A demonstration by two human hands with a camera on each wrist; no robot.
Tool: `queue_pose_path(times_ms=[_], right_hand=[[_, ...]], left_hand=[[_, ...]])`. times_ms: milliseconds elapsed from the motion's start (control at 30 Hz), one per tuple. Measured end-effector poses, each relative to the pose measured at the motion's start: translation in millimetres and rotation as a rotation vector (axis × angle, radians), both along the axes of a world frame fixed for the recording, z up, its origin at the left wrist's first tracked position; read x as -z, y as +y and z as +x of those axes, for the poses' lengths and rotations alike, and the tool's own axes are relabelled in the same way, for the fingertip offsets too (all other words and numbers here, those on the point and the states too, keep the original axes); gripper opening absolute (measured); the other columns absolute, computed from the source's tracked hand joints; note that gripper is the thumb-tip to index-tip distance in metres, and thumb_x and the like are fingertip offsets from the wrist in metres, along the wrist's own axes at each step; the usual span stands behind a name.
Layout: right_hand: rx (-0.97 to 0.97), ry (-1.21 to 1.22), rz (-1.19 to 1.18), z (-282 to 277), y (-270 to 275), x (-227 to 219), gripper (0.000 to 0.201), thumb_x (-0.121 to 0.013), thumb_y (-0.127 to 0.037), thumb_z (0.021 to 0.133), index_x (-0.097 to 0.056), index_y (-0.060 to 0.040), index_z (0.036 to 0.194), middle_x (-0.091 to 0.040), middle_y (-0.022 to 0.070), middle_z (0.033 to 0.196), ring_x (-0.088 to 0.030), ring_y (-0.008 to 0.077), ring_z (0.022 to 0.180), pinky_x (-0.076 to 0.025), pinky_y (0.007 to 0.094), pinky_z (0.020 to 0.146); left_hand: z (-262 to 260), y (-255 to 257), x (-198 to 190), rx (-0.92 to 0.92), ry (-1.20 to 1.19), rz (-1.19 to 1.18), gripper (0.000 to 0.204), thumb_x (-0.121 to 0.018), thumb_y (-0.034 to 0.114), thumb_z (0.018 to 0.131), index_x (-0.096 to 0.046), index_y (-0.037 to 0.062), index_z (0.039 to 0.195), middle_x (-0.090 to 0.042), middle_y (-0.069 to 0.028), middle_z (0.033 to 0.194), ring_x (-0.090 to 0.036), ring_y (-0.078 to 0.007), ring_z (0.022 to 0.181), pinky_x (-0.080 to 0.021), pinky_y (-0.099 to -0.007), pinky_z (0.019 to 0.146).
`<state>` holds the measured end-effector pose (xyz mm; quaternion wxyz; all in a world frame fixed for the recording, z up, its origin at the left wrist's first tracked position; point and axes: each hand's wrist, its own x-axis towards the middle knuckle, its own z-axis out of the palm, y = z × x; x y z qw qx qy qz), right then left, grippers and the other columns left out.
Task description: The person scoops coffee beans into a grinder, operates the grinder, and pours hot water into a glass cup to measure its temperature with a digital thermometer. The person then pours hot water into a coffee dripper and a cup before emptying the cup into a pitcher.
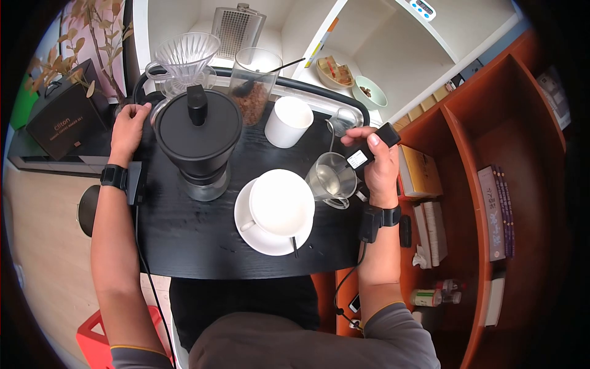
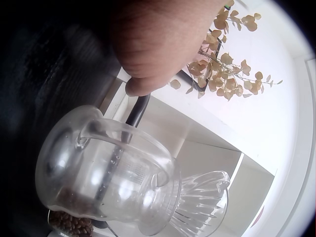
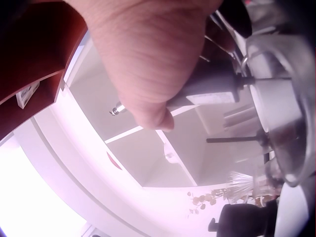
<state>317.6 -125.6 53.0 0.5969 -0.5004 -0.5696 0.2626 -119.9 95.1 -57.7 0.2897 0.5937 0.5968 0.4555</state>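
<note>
My right hand [image 1: 381,166] grips a black handheld frother [image 1: 369,147] with a white label. In the right wrist view the frother [image 3: 210,89] points its thin shaft into a glass pitcher [image 3: 301,123]. That pitcher stands on the black table right of a large white cup [image 1: 279,203] on a saucer [image 1: 261,243]. At the far left edge my left hand [image 1: 128,132] holds the black rail [image 2: 137,111], thumb over it and fingers mostly hidden. Close to it is a clear glass server [image 2: 108,173] with a ribbed dripper [image 2: 200,197] on it.
A black-lidded grinder-like appliance [image 1: 200,129] stands tall near the left hand. Behind it are a glass jar [image 1: 252,101] of brown beans with a black scoop and a white mug [image 1: 289,122]. White shelves [image 1: 381,67] rise at the back, a brown bookcase [image 1: 467,154] at the right.
</note>
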Motion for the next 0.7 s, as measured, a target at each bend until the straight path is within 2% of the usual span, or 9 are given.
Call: queue_pose_path(times_ms=[133,233,333,533,567,633,700], right_hand=[[0.069,-0.054,-0.006,1,-2,-1,0.046,-0.058,-0.036,0.091,-0.070,0.0073,0.101,-0.072,0.0163,0.091,-0.069,0.0221,0.087,-0.052,0.0330,0.085],[-0.004,0.026,0.016,3,-2,-1,0.047,-0.057,-0.037,0.092,-0.070,0.0073,0.102,-0.072,0.0168,0.092,-0.069,0.0225,0.088,-0.052,0.0335,0.085],[0.051,-0.033,0.019,4,-3,-1,0.048,-0.056,-0.037,0.092,-0.070,0.0074,0.102,-0.072,0.0171,0.093,-0.069,0.0228,0.088,-0.052,0.0334,0.085],[0.007,0.008,0.062,8,-2,-3,0.048,-0.056,-0.037,0.092,-0.070,0.0082,0.103,-0.072,0.0177,0.093,-0.069,0.0233,0.089,-0.051,0.0334,0.085],[0.065,-0.068,0.069,9,-1,-2,0.049,-0.055,-0.037,0.093,-0.069,0.0088,0.103,-0.072,0.0181,0.094,-0.069,0.0235,0.089,-0.051,0.0333,0.085],[0.069,-0.056,0.058,11,-2,-2,0.049,-0.055,-0.037,0.093,-0.069,0.0092,0.103,-0.072,0.0184,0.094,-0.069,0.0237,0.089,-0.051,0.0332,0.085],[-0.010,0.054,0.072,12,-4,-3,0.050,-0.055,-0.037,0.093,-0.069,0.0095,0.102,-0.072,0.0196,0.094,-0.069,0.0241,0.089,-0.052,0.0335,0.085]], left_hand=[[2,-3,-2,-0.010,0.008,0.007,0.047,-0.068,0.042,0.090,-0.067,-0.0037,0.098,-0.068,-0.0101,0.090,-0.061,-0.0177,0.084,-0.047,-0.0305,0.082],[1,-2,-1,-0.008,0.003,0.007,0.047,-0.068,0.042,0.090,-0.067,-0.0037,0.098,-0.068,-0.0099,0.090,-0.061,-0.0178,0.084,-0.047,-0.0307,0.082],[-1,1,2,0.002,0.005,-0.004,0.046,-0.068,0.042,0.090,-0.067,-0.0035,0.098,-0.069,-0.0099,0.090,-0.062,-0.0178,0.085,-0.047,-0.0305,0.083],[-1,0,-1,-0.005,0.007,-0.008,0.046,-0.068,0.042,0.090,-0.068,-0.0032,0.099,-0.069,-0.0100,0.091,-0.062,-0.0177,0.086,-0.047,-0.0300,0.084],[-2,1,0,0.007,0.014,-0.015,0.046,-0.068,0.042,0.090,-0.068,-0.0032,0.099,-0.069,-0.0100,0.091,-0.062,-0.0177,0.086,-0.047,-0.0300,0.084],[-5,4,2,0.013,0.014,-0.004,0.047,-0.068,0.043,0.090,-0.068,-0.0032,0.099,-0.069,-0.0094,0.091,-0.062,-0.0165,0.087,-0.047,-0.0294,0.085],[-5,3,2,0.039,-0.001,-0.009,0.049,-0.068,0.045,0.090,-0.068,-0.0035,0.102,-0.069,-0.0084,0.094,-0.061,-0.0142,0.088,-0.047,-0.0274,0.085]])
